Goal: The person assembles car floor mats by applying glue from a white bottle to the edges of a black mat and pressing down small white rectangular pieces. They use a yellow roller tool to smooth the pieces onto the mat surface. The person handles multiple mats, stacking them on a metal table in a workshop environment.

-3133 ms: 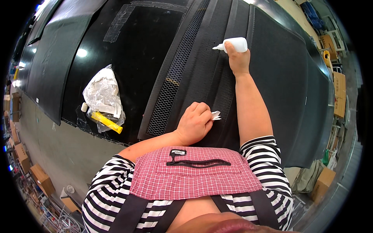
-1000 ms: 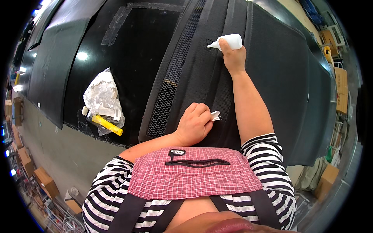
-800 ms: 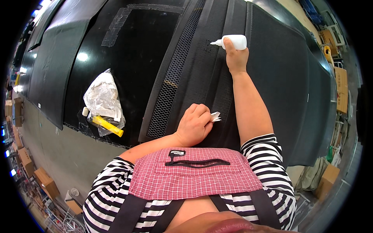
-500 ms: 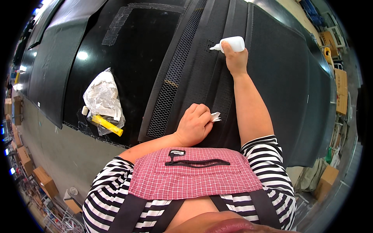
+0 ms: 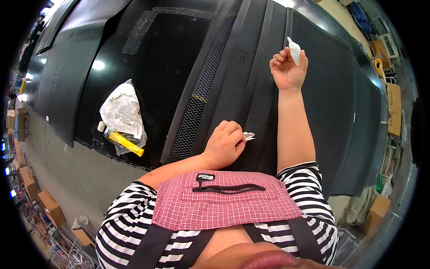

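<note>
black-and-white striped short sleeves, a red checked apron bib (black zip pocket), dark straps, bare forearms.

You stand in a workshop with a grey concrete floor (image 5: 85, 179), at a long bench covered by large black moulded panels (image 5: 349, 112) whose glossy surfaces catch overhead lights as bright spots (image 5: 97, 65). Brown cardboard boxes (image 5: 49, 207) line the floor along your left, and more cartons (image 5: 394, 107) are stacked to your right near blue crates (image 5: 362, 13). A metal wire rack (image 5: 76, 255) sits low at the left edge.
</note>
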Available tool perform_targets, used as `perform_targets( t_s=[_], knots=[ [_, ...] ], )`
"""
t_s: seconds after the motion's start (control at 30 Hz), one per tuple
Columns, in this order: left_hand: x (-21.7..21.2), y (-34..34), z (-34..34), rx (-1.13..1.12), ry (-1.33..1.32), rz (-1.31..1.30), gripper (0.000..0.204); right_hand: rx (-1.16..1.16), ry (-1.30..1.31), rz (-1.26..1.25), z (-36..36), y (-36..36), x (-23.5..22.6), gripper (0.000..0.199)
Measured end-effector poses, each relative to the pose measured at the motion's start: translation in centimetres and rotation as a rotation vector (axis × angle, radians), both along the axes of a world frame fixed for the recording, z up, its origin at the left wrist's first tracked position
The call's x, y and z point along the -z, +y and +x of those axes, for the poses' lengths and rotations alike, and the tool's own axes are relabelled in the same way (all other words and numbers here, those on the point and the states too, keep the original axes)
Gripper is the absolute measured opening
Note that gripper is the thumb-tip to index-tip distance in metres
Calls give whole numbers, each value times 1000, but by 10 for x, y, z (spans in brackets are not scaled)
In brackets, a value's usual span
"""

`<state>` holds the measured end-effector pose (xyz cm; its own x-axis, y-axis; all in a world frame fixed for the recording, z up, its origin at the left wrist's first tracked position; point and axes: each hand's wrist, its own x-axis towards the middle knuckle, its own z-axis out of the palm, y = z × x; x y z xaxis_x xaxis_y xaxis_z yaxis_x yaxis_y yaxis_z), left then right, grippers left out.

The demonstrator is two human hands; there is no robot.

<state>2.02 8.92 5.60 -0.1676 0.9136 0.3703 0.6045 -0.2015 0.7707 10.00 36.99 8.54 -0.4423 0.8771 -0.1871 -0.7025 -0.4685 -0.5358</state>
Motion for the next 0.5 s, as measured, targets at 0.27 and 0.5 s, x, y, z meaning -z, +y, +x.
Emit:
perform_targets(
  t_s=[0.27, 0.5],
  knots=[
    [-6, 1, 2, -6, -12, 18, 13, 221, -577, 232, 37, 1, -10, 26],
    [-4, 5, 4, -8, 19, 37, 14, 240, -1111, 814, 41, 5, 27, 29]
  ],
)
